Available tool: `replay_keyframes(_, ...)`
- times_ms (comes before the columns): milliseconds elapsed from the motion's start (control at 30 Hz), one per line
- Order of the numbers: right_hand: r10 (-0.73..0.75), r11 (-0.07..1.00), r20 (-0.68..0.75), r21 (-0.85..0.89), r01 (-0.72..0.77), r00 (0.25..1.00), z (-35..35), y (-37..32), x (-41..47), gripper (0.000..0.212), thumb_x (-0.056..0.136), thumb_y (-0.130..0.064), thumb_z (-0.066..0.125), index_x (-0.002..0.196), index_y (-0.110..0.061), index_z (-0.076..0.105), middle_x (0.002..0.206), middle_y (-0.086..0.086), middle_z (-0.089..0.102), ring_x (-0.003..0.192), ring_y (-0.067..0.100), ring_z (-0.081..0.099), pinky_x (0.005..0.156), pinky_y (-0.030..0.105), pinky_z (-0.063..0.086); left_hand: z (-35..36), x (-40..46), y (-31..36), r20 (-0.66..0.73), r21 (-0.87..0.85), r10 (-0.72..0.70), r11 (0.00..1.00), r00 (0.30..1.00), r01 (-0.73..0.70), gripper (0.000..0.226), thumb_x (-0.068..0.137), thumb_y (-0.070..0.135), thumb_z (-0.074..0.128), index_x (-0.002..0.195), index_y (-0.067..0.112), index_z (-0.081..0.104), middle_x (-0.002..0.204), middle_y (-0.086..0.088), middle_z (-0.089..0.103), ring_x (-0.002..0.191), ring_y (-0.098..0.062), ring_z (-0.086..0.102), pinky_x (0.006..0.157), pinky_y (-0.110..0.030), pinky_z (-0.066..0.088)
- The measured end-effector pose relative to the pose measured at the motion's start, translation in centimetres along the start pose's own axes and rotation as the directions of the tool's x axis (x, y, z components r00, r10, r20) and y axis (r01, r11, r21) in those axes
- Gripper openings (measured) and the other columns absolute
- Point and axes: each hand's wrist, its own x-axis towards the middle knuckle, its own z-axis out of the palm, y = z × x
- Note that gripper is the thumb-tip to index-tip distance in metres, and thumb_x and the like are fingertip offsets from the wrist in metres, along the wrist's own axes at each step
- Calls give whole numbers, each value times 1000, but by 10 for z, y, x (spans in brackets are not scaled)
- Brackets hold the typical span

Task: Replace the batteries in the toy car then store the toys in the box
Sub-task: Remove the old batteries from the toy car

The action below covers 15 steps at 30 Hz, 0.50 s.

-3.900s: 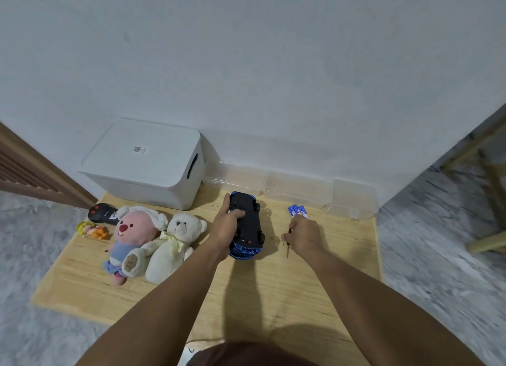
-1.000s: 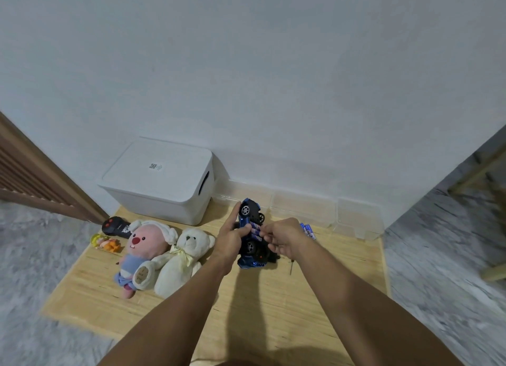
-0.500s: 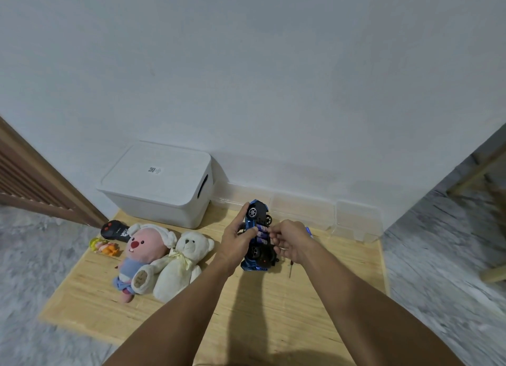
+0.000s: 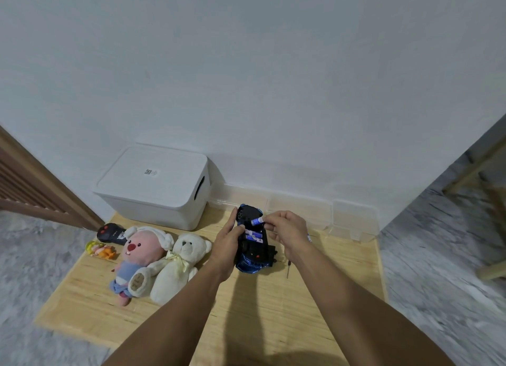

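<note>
We steady the upturned toy car (image 4: pixel 250 245) in our left hand (image 4: pixel 228 245) while our right hand (image 4: pixel 286 228) pinches a battery (image 4: pixel 257 221) at its open compartment; seating or lifting it out, we judge, comes next

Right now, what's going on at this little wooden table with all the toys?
A person is working on the batteries of a blue toy car. The left hand grips the car upside down, while the right hand pinches one battery at its open compartment; two more sit inside. The white box is closed, and the two plush toys lie beside it on the table, not yet stored.
</note>
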Motion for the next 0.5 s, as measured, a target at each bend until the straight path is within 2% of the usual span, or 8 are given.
replay_keyframes(100, 3, 992, -16, 129, -1, 1000, -1, -10, 0, 7, 81, 1, 63, 85, -5, 60, 83, 14, 66, 76, 24, 70, 74, 34, 60, 0, 1, 2, 36, -9, -15, 1000, 999, 15, 53, 95, 10, 39, 136, 42, 51, 106, -9, 72, 83, -23, 68, 73, -37, 55)
replay_keyframes(167, 17, 989, 3, 148, -17, 1000, -1, -17, 0, 10, 86, 4, 51, 90, -1, 58, 85, 17, 61, 78, 31, 71, 72, 39, 60, 1, 1, 3, 67, -5, -18, 1000, 998, 18, 52, 94, 8, 40, 130, 42, 55, 105, -9, 71, 81, -23, 67, 72, -37, 55)
replay_keyframes(200, 31, 990, 22, 134, -34, 999, -1, -19, 0, 14, 86, 4, 47, 91, 0, 59, 84, 18, 60, 74, 31, 69, 68, 39, 59, 1, 1, 3, 79, -3, -21, 1000, 997, 21, 55, 92, 6, 43, 133, 40, 53, 110, -11, 70, 85, -25, 68, 72, -37, 55)
replay_keyframes(233, 48, 994, 44, 94, -52, 998, 0, -22, 0, 16, 85, 4, 45, 89, 0, 60, 80, 17, 58, 67, 28, 65, 61, 36, 56, 1, 2, 3, 93, 5, -25, 1000, 995, 25, 61, 89, 2, 46, 139, 39, 48, 117, -14, 67, 88, -28, 67, 72, -38, 55)
replay_keyframes(300, 69, 994, 95, -96, -60, 993, 1, -26, -1, 13, 80, 1, 50, 81, -2, 63, 71, 13, 57, 54, 20, 52, 49, 27, 42, 1, 2, 2, 99, 28, -32, 999, 995, 30, 76, 85, -5, 49, 145, 40, 40, 120, -17, 66, 91, -30, 66, 74, -39, 55)
replay_keyframes(367, 79, 943, 151, -333, -25, 985, 2, -28, 0, 7, 73, -4, 60, 77, -3, 66, 66, 10, 55, 49, 16, 42, 44, 24, 32, 4, 0, 3, 101, 68, -25, 998, 995, 18, 83, 83, -11, 49, 145, 43, 37, 111, -16, 67, 87, -27, 64, 74, -37, 53)
replay_keyframes(400, 81, 909, 173, -416, -2, 982, 3, -29, 0, 13, 68, -5, 63, 79, -2, 69, 65, 9, 53, 49, 15, 39, 43, 23, 29, 6, -1, 4, 113, 88, -20, 996, 993, 10, 87, 81, -12, 50, 145, 45, 35, 107, -15, 66, 85, -26, 64, 74, -36, 53)
replay_keyframes(500, 109, 864, 187, -504, 0, 976, 5, -33, -1, 28, 61, -7, 67, 87, 3, 73, 60, 8, 49, 48, 15, 36, 42, 23, 26, 9, -5, 6, 169, 154, -6, 988, 986, -20, 102, 69, -8, 63, 148, 45, 28, 108, -14, 65, 86, -24, 64, 80, -38, 54)
